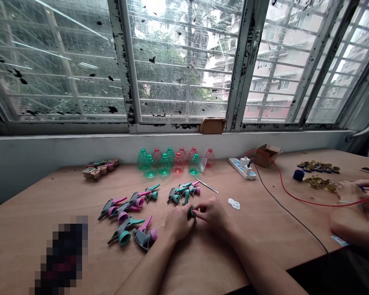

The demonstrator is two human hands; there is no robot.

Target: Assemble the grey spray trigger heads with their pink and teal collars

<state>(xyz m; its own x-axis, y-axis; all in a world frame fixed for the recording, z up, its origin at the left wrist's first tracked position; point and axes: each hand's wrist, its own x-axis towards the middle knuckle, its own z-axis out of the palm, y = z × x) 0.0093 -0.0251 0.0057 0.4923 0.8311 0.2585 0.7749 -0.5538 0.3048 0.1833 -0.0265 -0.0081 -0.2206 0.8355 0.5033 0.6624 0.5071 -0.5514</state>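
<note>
My left grip (178, 222) hugs a spray head (186, 199) — can't tell if my right grip (214, 212) pinches its green ring (191, 211).

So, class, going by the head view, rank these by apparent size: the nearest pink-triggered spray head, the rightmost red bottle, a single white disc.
1. Nearest pink-triggered spray head, though closeness to the camera enlarges it
2. Rightmost red bottle
3. Single white disc
</note>
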